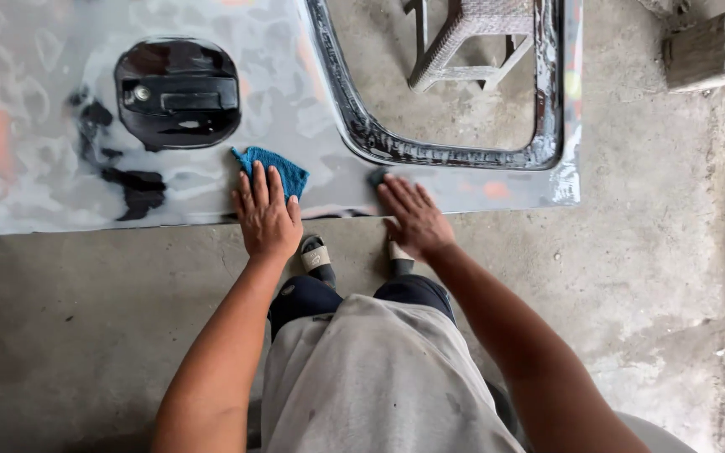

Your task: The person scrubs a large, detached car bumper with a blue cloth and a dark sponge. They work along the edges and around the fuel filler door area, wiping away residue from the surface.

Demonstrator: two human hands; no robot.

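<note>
On the left part of the grey, sanded car door panel (35,184) that lies flat above the concrete floor (69,319), one black recessed handle housing (178,92) sits among dark patches where the paint is worn through, with orange-pink patches further left. Just right of and below that housing, the left hand (266,216) lies palm down with its fingers flat and close together, pressing one small blue cloth (275,168) onto the panel; the cloth sticks out beyond the fingertips toward the housing, and nothing is gripped, only held down. Below the panel's near edge, two sandalled feet (316,258) show between the forearms. Further right, the right hand (414,216) rests palm down with fingers spread on the panel just under the black window frame (430,153); a small dark thing (377,176) sits at its fingertips, though I cannot tell what it is or whether the fingers touch it. Through the window opening one woven stool (472,38) shows, and one wooden block (715,49) lies at the far right. No labels or packages are legible.
</note>
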